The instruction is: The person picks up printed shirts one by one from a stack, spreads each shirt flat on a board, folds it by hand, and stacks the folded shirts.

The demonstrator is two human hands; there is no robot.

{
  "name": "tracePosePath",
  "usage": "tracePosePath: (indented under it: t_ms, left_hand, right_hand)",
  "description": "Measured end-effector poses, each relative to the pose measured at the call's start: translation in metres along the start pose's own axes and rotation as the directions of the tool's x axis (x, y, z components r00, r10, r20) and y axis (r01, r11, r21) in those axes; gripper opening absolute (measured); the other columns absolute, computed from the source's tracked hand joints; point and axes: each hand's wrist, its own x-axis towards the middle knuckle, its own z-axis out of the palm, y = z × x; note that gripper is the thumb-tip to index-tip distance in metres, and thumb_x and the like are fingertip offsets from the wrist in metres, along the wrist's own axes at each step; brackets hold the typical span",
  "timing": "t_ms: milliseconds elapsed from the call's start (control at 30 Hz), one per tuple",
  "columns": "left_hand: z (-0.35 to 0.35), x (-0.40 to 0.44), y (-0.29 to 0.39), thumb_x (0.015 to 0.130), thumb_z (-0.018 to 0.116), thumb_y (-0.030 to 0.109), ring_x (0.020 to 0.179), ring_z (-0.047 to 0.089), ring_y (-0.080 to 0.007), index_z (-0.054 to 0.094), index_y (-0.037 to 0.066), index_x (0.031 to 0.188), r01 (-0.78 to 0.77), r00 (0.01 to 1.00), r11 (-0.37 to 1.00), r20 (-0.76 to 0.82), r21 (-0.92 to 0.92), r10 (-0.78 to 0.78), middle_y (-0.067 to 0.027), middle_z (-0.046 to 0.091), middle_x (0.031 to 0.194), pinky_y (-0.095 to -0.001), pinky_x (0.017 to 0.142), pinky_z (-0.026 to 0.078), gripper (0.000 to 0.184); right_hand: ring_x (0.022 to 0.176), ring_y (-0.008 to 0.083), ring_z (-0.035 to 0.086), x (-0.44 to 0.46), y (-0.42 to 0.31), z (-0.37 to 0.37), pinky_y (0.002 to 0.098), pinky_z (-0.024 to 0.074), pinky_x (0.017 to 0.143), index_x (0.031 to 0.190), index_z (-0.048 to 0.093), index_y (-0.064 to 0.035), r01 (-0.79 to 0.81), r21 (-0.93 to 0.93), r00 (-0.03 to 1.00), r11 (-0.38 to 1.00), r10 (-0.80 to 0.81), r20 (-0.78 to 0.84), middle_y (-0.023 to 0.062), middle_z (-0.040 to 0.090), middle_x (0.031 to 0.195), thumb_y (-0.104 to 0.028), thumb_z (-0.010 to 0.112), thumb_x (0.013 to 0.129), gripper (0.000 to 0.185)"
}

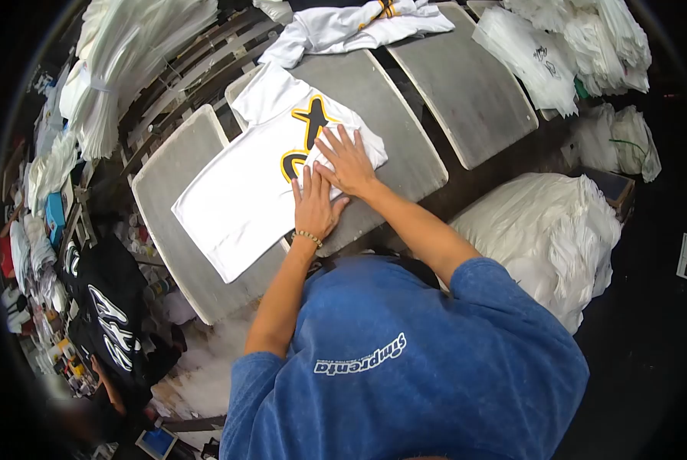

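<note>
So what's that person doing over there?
The person in the faded blue T-shirt has both hands flat on a white cloth garment with black-and-yellow shapes printed on it. The left hand wears a beaded bracelet; the right hand is beside it. The garment lies across two flat grey boards. Another white garment lies farther back.

A bulky white bundle (546, 238) sits off the near right corner of the row of grey boards (466, 84). Left of the row are a tied sheaf of translucent plastic (109, 80), a blue box (55, 219), a black garment with white lettering (102, 307) and another person's forearm (112, 386).
</note>
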Motion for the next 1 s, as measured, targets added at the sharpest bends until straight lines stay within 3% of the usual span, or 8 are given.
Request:
tracePosePath:
  t_ms: [367, 400, 500, 600, 767, 867, 933, 1000]
  left_hand:
    - [-0.025, -0.138, -0.171, 0.092, 0.063, 0.035, 0.13, 0.043, -0.043, 0.052, 0.006, 0.137, 0.481, 0.792, 0.876, -0.411, -0.035, -0.451, -0.0275, 0.046, 0.14, -0.051, 0.108, 0.034, 0.054]
    - [-0.033, -0.154, -0.183, 0.092, 0.063, 0.035, 0.13, 0.043, -0.043, 0.052, 0.006, 0.137, 0.494, 0.787, 0.869, -0.407, -0.037, -0.464, -0.0275, 0.046, 0.14, -0.051, 0.108, 0.034, 0.054]
    - [-0.058, -0.19, -0.202, 0.085, 0.072, 0.035, 0.1, 0.057, -0.0343, 0.057, 0.002, 0.13, 0.666, 0.709, 0.745, -0.337, 0.033, -0.619, -0.0203, 0.06, 0.109, -0.0419, 0.09, 0.045, 0.057]
    - [-0.057, -0.201, -0.223, 0.073, 0.085, 0.029, 0.07, 0.047, -0.0141, 0.062, -0.003, 0.116, 0.706, 0.601, 0.57, -0.07, -0.419, -0.796, -0.0025, 0.052, 0.081, -0.0285, 0.063, 0.043, 0.058]
    - [-0.052, -0.206, -0.248, 0.074, 0.085, 0.029, 0.067, 0.046, -0.0109, 0.06, -0.002, 0.11, 0.713, 0.539, 0.464, -0.011, -0.526, -0.842, 0.0003, 0.051, 0.077, -0.0275, 0.06, 0.041, 0.053]
    - [-0.053, -0.214, -0.264, 0.078, 0.082, 0.028, 0.066, 0.045, -0.0104, 0.057, -0.002, 0.112, 0.831, 0.508, 0.371, 0.294, -0.414, -0.809, 0.0025, 0.049, 0.073, -0.0255, 0.06, 0.041, 0.052]
    - [-0.051, -0.216, -0.255, 0.084, 0.078, 0.027, 0.068, 0.049, -0.0106, 0.054, -0.001, 0.114, 0.506, 0.558, 0.098, 0.238, -0.857, -0.795, 0.001, 0.056, 0.074, -0.0245, 0.06, 0.04, 0.047]
    - [-0.054, -0.216, -0.233, 0.087, 0.076, 0.025, 0.071, 0.052, -0.011, 0.052, -0.001, 0.116, 0.576, 0.552, 0.15, 0.247, -0.803, -0.796, -0.002, 0.06, 0.078, -0.0245, 0.062, 0.041, 0.045]
  right_hand:
    - [0.137, 0.0394, 0.035, -0.016, 0.011, -0.023, 0.06, 0.0243, 0.11, 0.13, 0.059, -0.0108, -0.011, 0.08, 1.0, 0.997, 0.012, -0.016, 0.0174, 0.042, 0.146, -0.031, 0.063, 0.089, 0.046]
    - [0.13, 0.0389, 0.041, -0.024, 0.013, -0.032, 0.0573, 0.0307, 0.104, 0.125, 0.06, -0.0091, -0.212, 0.067, 0.976, 0.975, 0.215, -0.031, 0.0171, 0.048, 0.138, -0.03, 0.065, 0.087, 0.044]
    - [0.104, 0.0332, 0.053, -0.047, 0.033, -0.045, 0.0491, 0.041, 0.089, 0.109, 0.065, -0.0053, -0.455, 0.11, 0.879, 0.883, 0.466, -0.103, 0.013, 0.057, 0.107, -0.025, 0.073, 0.079, 0.036]
    - [0.095, 0.0321, 0.057, -0.051, 0.044, -0.049, 0.0419, 0.0459, 0.083, 0.099, 0.066, -0.0028, -0.47, 0.167, 0.874, 0.866, 0.483, -0.046, 0.014, 0.058, 0.096, -0.022, 0.075, 0.077, 0.031]
    - [0.077, 0.03, 0.061, -0.038, 0.063, -0.049, 0.0397, 0.0499, 0.071, 0.092, 0.067, 0.0008, -0.525, 0.246, 0.848, 0.815, 0.524, 0.075, 0.0157, 0.06, 0.084, -0.024, 0.077, 0.077, 0.031]
    - [0.07, 0.0249, 0.064, -0.034, 0.071, -0.049, 0.0358, 0.0512, 0.063, 0.09, 0.067, 0.0015, -0.461, 0.325, 0.886, 0.826, 0.451, 0.11, 0.0137, 0.063, 0.081, -0.021, 0.076, 0.079, 0.027]
    - [0.063, 0.0181, 0.064, -0.028, 0.065, -0.061, 0.0303, 0.0506, 0.053, 0.094, 0.064, 0.002, -0.721, 0.535, 0.681, 0.441, 0.596, 0.425, 0.0111, 0.066, 0.082, -0.017, 0.073, 0.083, 0.024]
    - [0.061, 0.0158, 0.063, -0.025, 0.06, -0.066, 0.0282, 0.05, 0.051, 0.098, 0.061, 0.0019, -0.734, 0.584, 0.654, 0.345, 0.59, 0.474, 0.0102, 0.066, 0.083, -0.015, 0.071, 0.086, 0.023]
